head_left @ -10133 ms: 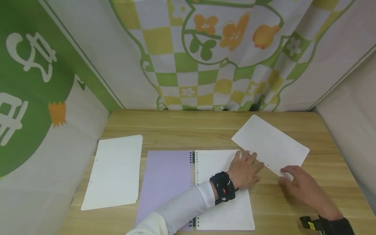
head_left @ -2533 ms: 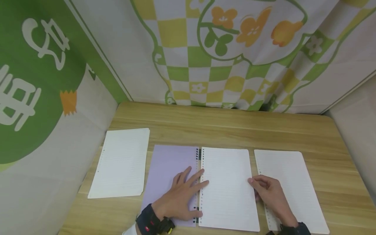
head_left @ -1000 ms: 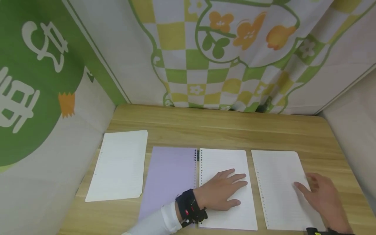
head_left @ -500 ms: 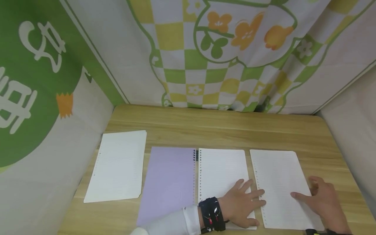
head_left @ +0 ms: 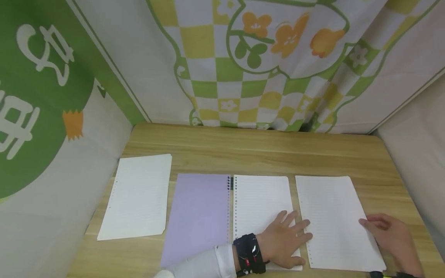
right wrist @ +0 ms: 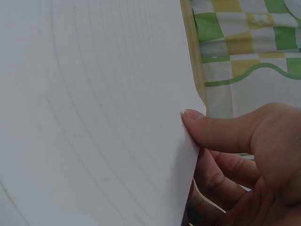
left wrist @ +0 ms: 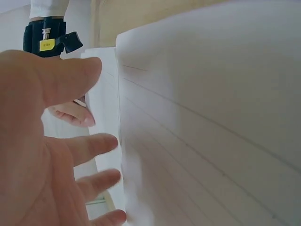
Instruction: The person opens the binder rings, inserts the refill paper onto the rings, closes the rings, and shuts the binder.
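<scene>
Your right hand (head_left: 393, 236) is pinching the edge of the loose paper (head_left: 336, 220)

You are dealing with thin, lined paper, so expect it to be behaving as something light, limp and easily creased; it seems to be bending near your grip in the right wrist view, and it is probably finding little friction against the smooth-looking table (head_left: 222, 148). You are holding it sensibly: your right thumb is resting on top and your fingers are curling beneath the side edge. Favour that plain edge; the opposite one is carrying a row of punched holes, which are likely making it easier to tear. The views are not settling whether you are holding one leaf or several.

The loose paper is lying to the left of your right hand, its edge caught between thumb and fingers, and to the right of your left hand (head_left: 283, 241), spanning the space between them. That left hand is holding nothing: its fingers are spreading wide over the white notebook page (head_left: 260, 200), the fingertips pointing at the punched edge and seeming to meet it. Farther left of it, the purple cover (head_left: 199, 216) is lying flat beside the page, and beyond that the white sheets (head_left: 137, 197) are resting well apart from either hand
</scene>
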A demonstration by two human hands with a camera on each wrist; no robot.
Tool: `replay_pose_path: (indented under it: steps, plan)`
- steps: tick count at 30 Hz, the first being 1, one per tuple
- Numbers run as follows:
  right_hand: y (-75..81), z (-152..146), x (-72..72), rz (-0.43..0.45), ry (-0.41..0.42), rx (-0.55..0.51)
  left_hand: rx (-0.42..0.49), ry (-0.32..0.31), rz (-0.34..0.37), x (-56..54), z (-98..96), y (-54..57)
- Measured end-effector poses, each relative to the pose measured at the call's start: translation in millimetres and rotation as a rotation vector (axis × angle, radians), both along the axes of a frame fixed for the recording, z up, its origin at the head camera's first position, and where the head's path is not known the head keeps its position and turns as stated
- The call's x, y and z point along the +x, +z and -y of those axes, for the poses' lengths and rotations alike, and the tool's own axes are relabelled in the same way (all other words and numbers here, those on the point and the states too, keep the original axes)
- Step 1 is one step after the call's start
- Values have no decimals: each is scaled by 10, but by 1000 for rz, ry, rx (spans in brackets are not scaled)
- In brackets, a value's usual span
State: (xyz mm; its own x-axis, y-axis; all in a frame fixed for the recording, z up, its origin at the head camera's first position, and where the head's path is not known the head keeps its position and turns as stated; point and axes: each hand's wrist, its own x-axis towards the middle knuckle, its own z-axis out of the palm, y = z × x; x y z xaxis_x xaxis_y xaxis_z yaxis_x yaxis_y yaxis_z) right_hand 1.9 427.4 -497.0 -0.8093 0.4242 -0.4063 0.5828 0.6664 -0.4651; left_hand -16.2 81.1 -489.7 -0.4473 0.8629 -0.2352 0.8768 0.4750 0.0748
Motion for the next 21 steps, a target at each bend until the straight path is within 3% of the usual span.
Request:
replay_pose_path:
  steps: [9, 13, 17, 21]
  plan:
    - [-60, -84, 20, -57, -7, 24, -18, 34, 0, -13, 3, -11]
    - [-75, -162, 29, -14, -30, -38, 12, 35, 21, -41, 20, -16]
    - [-87, -215, 54, 19, -76, -139, 145, 65, 85, -99, 60, -35]
    - [-68, -202, 76, 41, -122, -308, 336, 184, 219, -191, 118, -48]
